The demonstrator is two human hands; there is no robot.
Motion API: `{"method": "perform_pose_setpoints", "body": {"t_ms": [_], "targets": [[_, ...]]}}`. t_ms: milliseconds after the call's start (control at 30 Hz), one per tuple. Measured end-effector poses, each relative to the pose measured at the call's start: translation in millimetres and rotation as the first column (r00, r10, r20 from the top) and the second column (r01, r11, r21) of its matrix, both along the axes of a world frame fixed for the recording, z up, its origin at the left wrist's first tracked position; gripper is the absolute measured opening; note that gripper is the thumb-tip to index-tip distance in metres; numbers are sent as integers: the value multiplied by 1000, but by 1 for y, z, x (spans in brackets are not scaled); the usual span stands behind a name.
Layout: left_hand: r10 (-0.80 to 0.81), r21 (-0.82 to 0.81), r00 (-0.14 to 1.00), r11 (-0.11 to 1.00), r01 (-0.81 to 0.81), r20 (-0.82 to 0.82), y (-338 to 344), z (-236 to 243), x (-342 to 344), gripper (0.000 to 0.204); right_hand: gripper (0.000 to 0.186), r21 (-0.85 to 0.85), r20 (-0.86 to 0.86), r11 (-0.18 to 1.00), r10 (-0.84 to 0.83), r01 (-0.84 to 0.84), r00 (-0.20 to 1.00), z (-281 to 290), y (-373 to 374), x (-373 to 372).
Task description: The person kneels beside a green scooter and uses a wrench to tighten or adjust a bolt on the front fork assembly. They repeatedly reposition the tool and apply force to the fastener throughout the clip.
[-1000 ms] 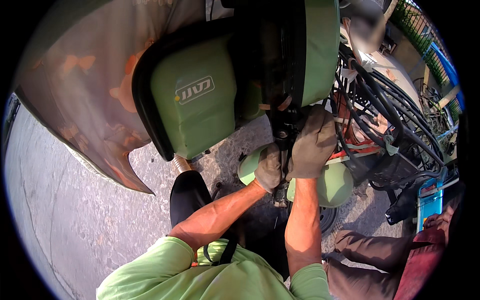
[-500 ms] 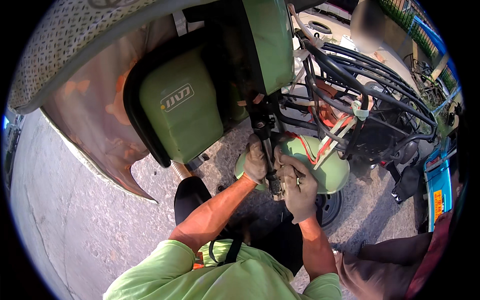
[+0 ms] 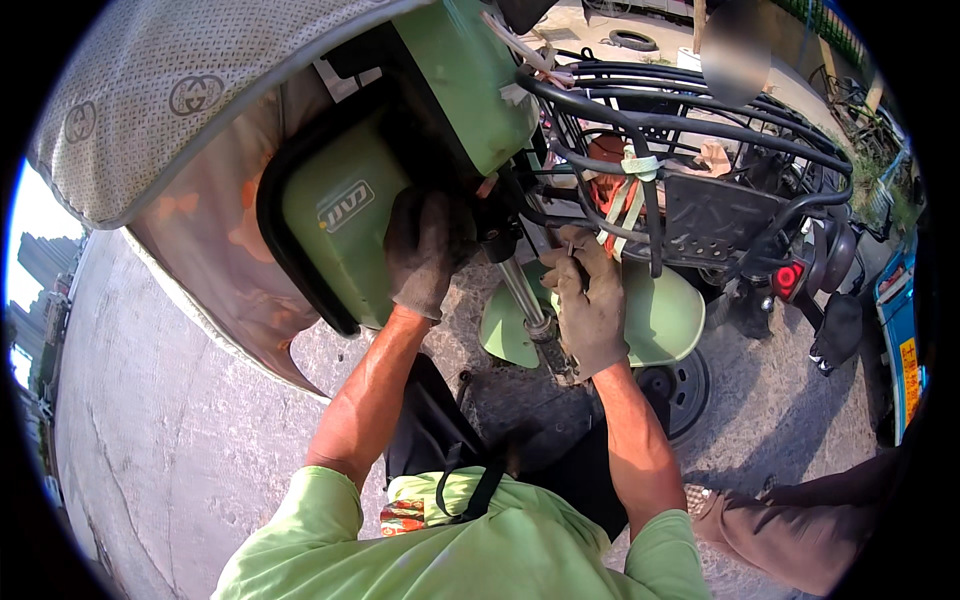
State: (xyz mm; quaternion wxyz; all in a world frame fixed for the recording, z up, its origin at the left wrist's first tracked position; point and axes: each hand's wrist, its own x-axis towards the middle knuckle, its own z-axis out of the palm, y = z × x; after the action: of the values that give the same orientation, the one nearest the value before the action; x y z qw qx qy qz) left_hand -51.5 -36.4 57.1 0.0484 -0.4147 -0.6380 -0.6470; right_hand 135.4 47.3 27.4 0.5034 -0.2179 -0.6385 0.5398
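A shiny metal fork tube (image 3: 518, 287) slopes down from the dark steering column of a green scooter, between my hands. My left hand (image 3: 418, 258), in a grey-brown work glove, is raised to the left of the column, in front of the green front panel (image 3: 335, 215). Its fingers curl in shadow, and what they grip is hidden. Just right of the tube, my gloved right hand (image 3: 590, 310) pinches a small thin dark piece (image 3: 571, 250) between thumb and fingertips. The green mudguard (image 3: 660, 315) lies behind that hand, its other half showing left of the tube.
A black wire basket (image 3: 700, 190) with a cloth strap tied on juts out at the upper right. A patterned cover (image 3: 170, 120) overhangs the upper left. Beneath the mudguard is a wheel (image 3: 690, 395). Another person's trouser leg (image 3: 790, 520) reaches in at lower right.
My left hand has left the fork tube and moved up and left to the panel. My right hand has risen slightly, away from the tube's lower end. The view has shifted.
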Motion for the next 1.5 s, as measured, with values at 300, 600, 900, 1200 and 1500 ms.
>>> {"method": "perform_pose_setpoints", "body": {"t_ms": [300, 600, 900, 1200, 1500], "targets": [[13, 112, 968, 994, 16, -252, 31, -15, 28, 22, 26, 413, 270, 874, -385, 255, 882, 7, 9, -15], [64, 121, 958, 992, -32, -279, 33, -15, 30, 20, 27, 455, 271, 844, -435, 284, 859, 6, 5, -14], [29, 62, 941, 998, -8, -338, 30, -18, 28, 24, 27, 570, 173, 772, -447, 281, 878, -13, 23, -18], [67, 152, 950, 988, -21, -305, 36, -20, 29, 22, 29, 585, 127, 763, -423, 277, 897, -21, 28, -18], [40, 68, 924, 998, -15, -380, 32, -18, 27, 25, 32, 550, 62, 792, -356, 265, 932, -27, 31, -18]]}}
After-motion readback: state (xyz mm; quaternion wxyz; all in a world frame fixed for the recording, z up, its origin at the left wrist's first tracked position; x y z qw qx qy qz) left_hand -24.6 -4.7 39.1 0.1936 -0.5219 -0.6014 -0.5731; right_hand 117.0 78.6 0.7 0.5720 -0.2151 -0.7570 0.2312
